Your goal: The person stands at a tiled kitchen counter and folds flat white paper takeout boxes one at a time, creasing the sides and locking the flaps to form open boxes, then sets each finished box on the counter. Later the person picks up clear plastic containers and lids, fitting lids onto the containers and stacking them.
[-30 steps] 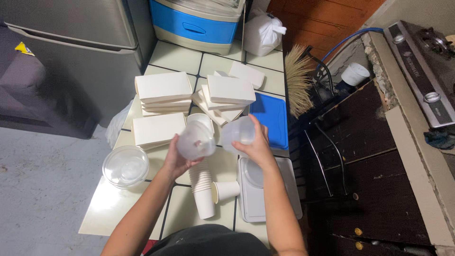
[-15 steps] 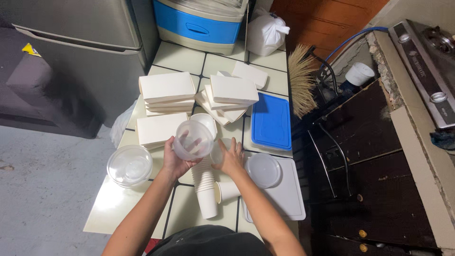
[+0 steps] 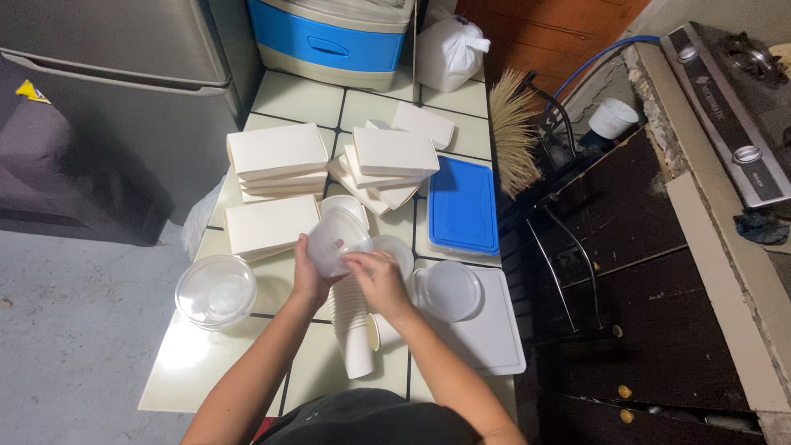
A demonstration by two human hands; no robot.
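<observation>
Head view, looking down on a low tiled counter (image 3: 305, 99). Near its left edge sits a stack of clear round bowls (image 3: 215, 290), untouched. Behind it, toward the back-left corner, stacked white lidded boxes (image 3: 278, 152); a second stack (image 3: 268, 224) just in front of them.

Left hand (image 3: 309, 276): fingers wrapped around the left wall of a clear plastic container (image 3: 336, 241), gripping it. Container is held up off the counter near the middle, tilted, mouth turned toward the back; its axis runs roughly front-to-back, slanted.

Right hand (image 3: 377, 280): just right of and in front of the container, fingertips curled onto its near rim, touching. Whether they pinch the rim or only rest on it I cannot tell. Both hands are in contact; the left carries the weight, the right meets the container from the near-right side.

Under the wrists, a sleeve of nested white paper cups (image 3: 354, 334) lies on its side, long axis front-to-back, near the front edge.

Further right: a clear round lid (image 3: 450, 290) resting on a white tray (image 3: 494, 338) at the front-right corner; behind it a blue rectangular lid (image 3: 463, 206) along the right edge. More white boxes (image 3: 394, 152) fan out behind centre.
</observation>
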